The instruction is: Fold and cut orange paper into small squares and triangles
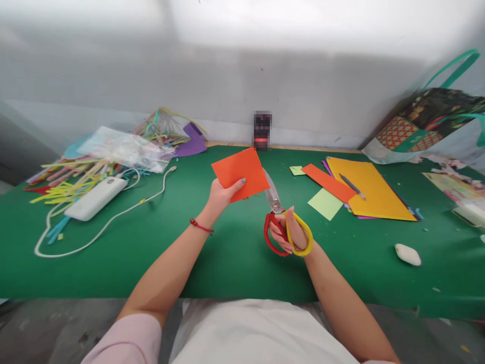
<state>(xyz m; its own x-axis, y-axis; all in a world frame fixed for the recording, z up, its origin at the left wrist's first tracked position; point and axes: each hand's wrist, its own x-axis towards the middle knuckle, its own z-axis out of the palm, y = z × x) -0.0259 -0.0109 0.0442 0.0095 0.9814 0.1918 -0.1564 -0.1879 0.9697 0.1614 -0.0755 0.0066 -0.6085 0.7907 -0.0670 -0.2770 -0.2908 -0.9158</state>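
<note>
As orange paper (242, 168) hangs above the green table (227, 268), your left hand (224, 193) pinches its lower edge, thumb on top, while your right hand (283, 231) curls through the loops of scissors (276, 205) beside the paper's right edge. A yellow sheet (379, 192) lies right, a white power bank (96, 197) left.

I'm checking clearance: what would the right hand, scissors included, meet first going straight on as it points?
Probably the orange sheet in the left hand: the scissors appear to reach its edge, though depth there is unclear.
</note>
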